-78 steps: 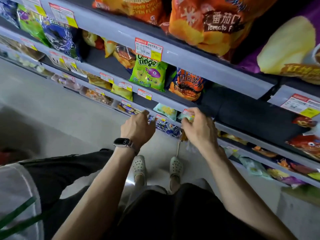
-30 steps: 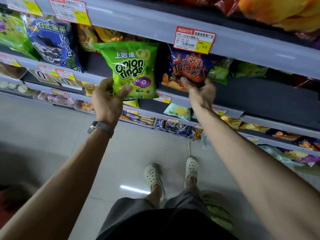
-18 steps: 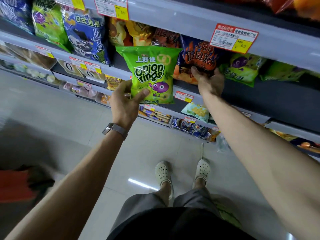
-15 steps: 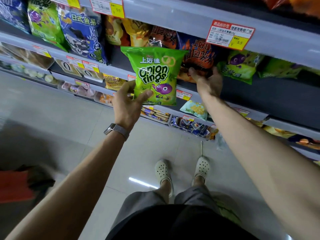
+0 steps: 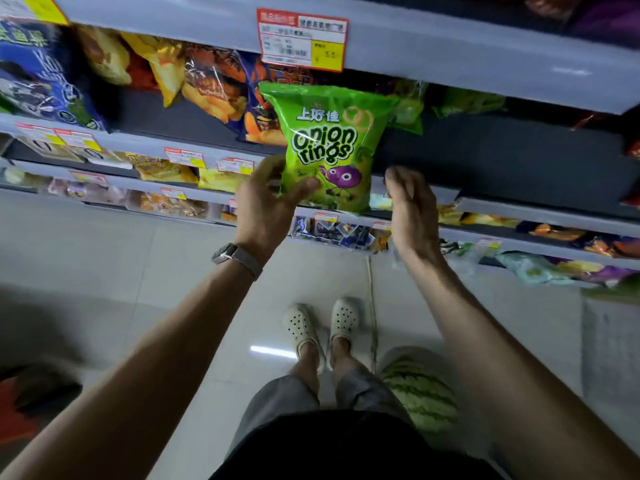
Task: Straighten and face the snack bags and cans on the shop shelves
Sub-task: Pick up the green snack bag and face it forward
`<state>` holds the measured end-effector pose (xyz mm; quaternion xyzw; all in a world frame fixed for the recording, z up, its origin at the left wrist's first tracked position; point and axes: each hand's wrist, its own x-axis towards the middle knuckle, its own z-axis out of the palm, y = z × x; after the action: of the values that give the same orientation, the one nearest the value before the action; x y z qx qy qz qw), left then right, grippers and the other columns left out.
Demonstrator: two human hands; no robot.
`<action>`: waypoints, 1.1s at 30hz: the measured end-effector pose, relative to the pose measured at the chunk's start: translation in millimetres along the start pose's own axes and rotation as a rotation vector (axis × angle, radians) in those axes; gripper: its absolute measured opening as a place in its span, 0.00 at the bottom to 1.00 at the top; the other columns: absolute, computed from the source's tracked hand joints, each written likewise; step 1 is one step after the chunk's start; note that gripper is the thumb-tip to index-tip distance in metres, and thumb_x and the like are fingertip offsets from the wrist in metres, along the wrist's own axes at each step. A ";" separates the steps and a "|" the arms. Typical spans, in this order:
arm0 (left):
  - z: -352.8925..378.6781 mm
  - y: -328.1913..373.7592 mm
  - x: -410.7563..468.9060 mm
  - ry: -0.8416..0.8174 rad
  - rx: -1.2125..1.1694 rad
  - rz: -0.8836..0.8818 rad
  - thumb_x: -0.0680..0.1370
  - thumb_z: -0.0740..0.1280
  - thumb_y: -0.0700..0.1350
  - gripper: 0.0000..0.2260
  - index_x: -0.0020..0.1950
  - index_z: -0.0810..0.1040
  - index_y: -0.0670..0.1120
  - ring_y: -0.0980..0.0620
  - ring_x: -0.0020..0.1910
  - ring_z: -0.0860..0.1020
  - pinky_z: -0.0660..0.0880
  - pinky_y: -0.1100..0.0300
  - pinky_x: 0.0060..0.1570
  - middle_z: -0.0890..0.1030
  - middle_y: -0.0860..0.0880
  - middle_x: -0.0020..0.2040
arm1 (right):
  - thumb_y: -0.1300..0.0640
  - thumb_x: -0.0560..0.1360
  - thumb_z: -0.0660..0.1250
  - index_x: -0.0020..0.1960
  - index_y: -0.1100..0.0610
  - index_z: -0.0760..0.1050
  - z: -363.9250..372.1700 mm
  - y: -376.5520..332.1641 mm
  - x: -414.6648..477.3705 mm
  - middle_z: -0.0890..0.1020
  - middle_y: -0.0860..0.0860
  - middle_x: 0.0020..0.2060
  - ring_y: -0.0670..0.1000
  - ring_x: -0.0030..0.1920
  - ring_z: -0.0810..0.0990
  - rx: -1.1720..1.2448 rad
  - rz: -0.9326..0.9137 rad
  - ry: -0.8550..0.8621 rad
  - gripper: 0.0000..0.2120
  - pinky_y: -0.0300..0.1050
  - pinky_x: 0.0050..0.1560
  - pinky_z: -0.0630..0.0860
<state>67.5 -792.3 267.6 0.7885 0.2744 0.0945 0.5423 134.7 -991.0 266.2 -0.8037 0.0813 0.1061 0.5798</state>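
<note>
One green Onion Rings bag [image 5: 329, 147] is upright and facing out, with a red-and-yellow price tag [image 5: 302, 39] straight above it. The left hand [image 5: 266, 209] grips its lower left corner, thumb on the front. The right hand [image 5: 410, 206] hovers just beside its lower right corner, fingers [image 5: 398, 178] loosely curled, holding nothing.

Setting: retail shop, snack aisle. Landmark: green onion rings bag [image 5: 329, 143]. Above it: grey metal shelf edge [image 5: 467, 60] carrying a red-and-yellow price label [image 5: 302, 39]. Left of it: crowded snack bags [image 5: 211, 81]. Below it: further shelf tiers with small price tags [image 5: 183, 156] and packets [image 5: 337, 233]. Beneath: pale tiled floor [image 5: 104, 265].
</note>
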 end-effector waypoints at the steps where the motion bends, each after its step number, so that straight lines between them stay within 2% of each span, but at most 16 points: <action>1: 11.0 6.7 1.7 -0.011 0.004 0.015 0.70 0.78 0.58 0.22 0.59 0.84 0.48 0.57 0.45 0.84 0.82 0.52 0.47 0.87 0.56 0.47 | 0.53 0.83 0.67 0.51 0.48 0.78 -8.6 5.3 -1.3 0.81 0.40 0.43 0.32 0.43 0.77 -0.014 -0.003 0.000 0.02 0.32 0.47 0.69; 3: 31.5 20.0 6.1 -0.039 0.000 0.054 0.71 0.78 0.58 0.22 0.60 0.84 0.50 0.53 0.48 0.85 0.83 0.48 0.49 0.87 0.55 0.49 | 0.50 0.83 0.67 0.58 0.49 0.78 -21.7 8.8 -2.2 0.83 0.40 0.48 0.34 0.49 0.79 -0.027 -0.003 -0.043 0.06 0.33 0.49 0.71; 5: 49.5 32.4 11.9 -0.050 0.013 0.108 0.72 0.77 0.57 0.21 0.61 0.83 0.49 0.52 0.50 0.85 0.83 0.47 0.50 0.87 0.55 0.51 | 0.45 0.82 0.67 0.65 0.50 0.77 -29.8 4.5 3.1 0.83 0.44 0.56 0.42 0.57 0.80 -0.066 -0.040 -0.087 0.15 0.37 0.54 0.73; 6: 58.2 38.3 16.2 -0.046 0.021 0.127 0.73 0.76 0.56 0.21 0.62 0.82 0.48 0.52 0.50 0.85 0.82 0.48 0.50 0.87 0.55 0.52 | 0.45 0.82 0.67 0.69 0.49 0.75 -32.8 0.4 8.5 0.82 0.45 0.59 0.44 0.58 0.79 -0.094 -0.054 -0.106 0.18 0.34 0.54 0.73; 8: 73.0 47.5 25.9 -0.022 0.033 0.148 0.75 0.75 0.54 0.21 0.64 0.81 0.46 0.52 0.49 0.84 0.82 0.50 0.50 0.86 0.53 0.52 | 0.46 0.82 0.67 0.74 0.49 0.72 -35.1 -7.1 23.2 0.81 0.45 0.60 0.42 0.54 0.79 -0.116 -0.048 -0.120 0.22 0.25 0.46 0.70; 9: 79.1 50.4 30.9 -0.013 0.041 0.153 0.75 0.75 0.53 0.22 0.66 0.80 0.45 0.51 0.50 0.84 0.81 0.50 0.51 0.87 0.52 0.53 | 0.48 0.82 0.67 0.75 0.49 0.71 -35.2 -9.5 32.2 0.81 0.47 0.60 0.37 0.50 0.78 -0.118 -0.054 -0.121 0.22 0.23 0.42 0.69; 10: 84.5 52.1 35.5 -0.010 0.052 0.153 0.76 0.74 0.53 0.23 0.67 0.79 0.44 0.49 0.51 0.84 0.81 0.50 0.51 0.87 0.51 0.54 | 0.49 0.82 0.67 0.75 0.51 0.71 -34.6 -10.6 41.3 0.81 0.48 0.59 0.32 0.47 0.77 -0.122 -0.064 -0.121 0.22 0.22 0.41 0.69; 12: 92.7 53.4 42.3 -0.016 0.083 0.138 0.76 0.74 0.52 0.23 0.68 0.78 0.44 0.47 0.52 0.84 0.81 0.49 0.51 0.86 0.50 0.55 | 0.51 0.83 0.66 0.74 0.53 0.71 -32.9 -11.0 55.0 0.81 0.46 0.55 0.30 0.43 0.77 -0.149 -0.063 -0.148 0.21 0.25 0.42 0.70; 13: 95.3 52.9 44.8 -0.018 0.100 0.125 0.76 0.74 0.52 0.23 0.69 0.78 0.43 0.46 0.52 0.84 0.81 0.48 0.51 0.86 0.49 0.55 | 0.51 0.84 0.65 0.75 0.53 0.71 -31.9 -10.6 58.9 0.81 0.45 0.55 0.33 0.46 0.78 -0.169 -0.055 -0.171 0.20 0.30 0.46 0.72; 15: 98.0 51.9 47.9 -0.021 0.141 0.099 0.77 0.74 0.51 0.23 0.69 0.77 0.43 0.43 0.52 0.83 0.80 0.46 0.50 0.86 0.47 0.55 | 0.49 0.84 0.64 0.76 0.52 0.69 -29.9 -6.7 65.2 0.80 0.47 0.62 0.45 0.58 0.79 -0.207 -0.037 -0.207 0.22 0.40 0.58 0.73; 17: 99.7 50.4 49.7 -0.028 0.180 0.082 0.79 0.74 0.49 0.23 0.71 0.76 0.43 0.42 0.53 0.82 0.79 0.49 0.49 0.86 0.46 0.56 | 0.47 0.83 0.63 0.76 0.51 0.68 -28.7 -4.4 67.9 0.80 0.50 0.66 0.52 0.63 0.78 -0.230 -0.025 -0.226 0.23 0.49 0.63 0.74; 21: 99.3 48.7 48.8 -0.036 0.245 0.072 0.80 0.73 0.48 0.20 0.70 0.76 0.43 0.42 0.55 0.82 0.71 0.57 0.45 0.85 0.46 0.58 | 0.44 0.83 0.62 0.78 0.49 0.66 -30.3 -5.5 66.5 0.79 0.50 0.68 0.53 0.63 0.78 -0.278 -0.005 -0.258 0.24 0.48 0.61 0.73; 23: 95.5 51.0 46.7 -0.040 0.251 0.081 0.80 0.73 0.47 0.20 0.69 0.76 0.43 0.43 0.56 0.82 0.71 0.58 0.45 0.85 0.46 0.59 | 0.42 0.83 0.63 0.80 0.48 0.64 -34.4 -6.9 63.5 0.78 0.50 0.70 0.53 0.63 0.78 -0.315 0.010 -0.275 0.27 0.49 0.62 0.73; 28: 77.5 61.2 30.3 -0.070 0.314 0.089 0.81 0.71 0.50 0.25 0.75 0.74 0.42 0.42 0.63 0.80 0.77 0.50 0.59 0.83 0.44 0.66 | 0.41 0.81 0.63 0.81 0.49 0.62 -48.1 -9.9 46.4 0.72 0.53 0.77 0.59 0.73 0.72 -0.513 0.018 -0.217 0.31 0.57 0.72 0.70; 30: 64.9 62.6 19.4 -0.104 0.378 0.109 0.82 0.70 0.46 0.24 0.76 0.73 0.40 0.40 0.66 0.78 0.76 0.50 0.63 0.80 0.41 0.69 | 0.42 0.81 0.64 0.79 0.52 0.66 -51.2 -12.3 34.8 0.73 0.55 0.75 0.61 0.73 0.72 -0.596 -0.023 -0.182 0.30 0.58 0.72 0.70; 33: 34.6 59.8 5.1 -0.232 0.470 0.104 0.82 0.68 0.44 0.21 0.75 0.76 0.42 0.39 0.66 0.79 0.75 0.52 0.61 0.81 0.40 0.69 | 0.44 0.82 0.64 0.76 0.55 0.69 -46.5 -23.2 11.4 0.77 0.58 0.70 0.63 0.69 0.75 -0.712 -0.078 -0.185 0.26 0.56 0.67 0.73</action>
<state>106.9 -833.0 307.5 0.9114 0.1841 -0.0350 0.3665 155.2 -1028.0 298.6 -0.9446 -0.0440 0.1777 0.2724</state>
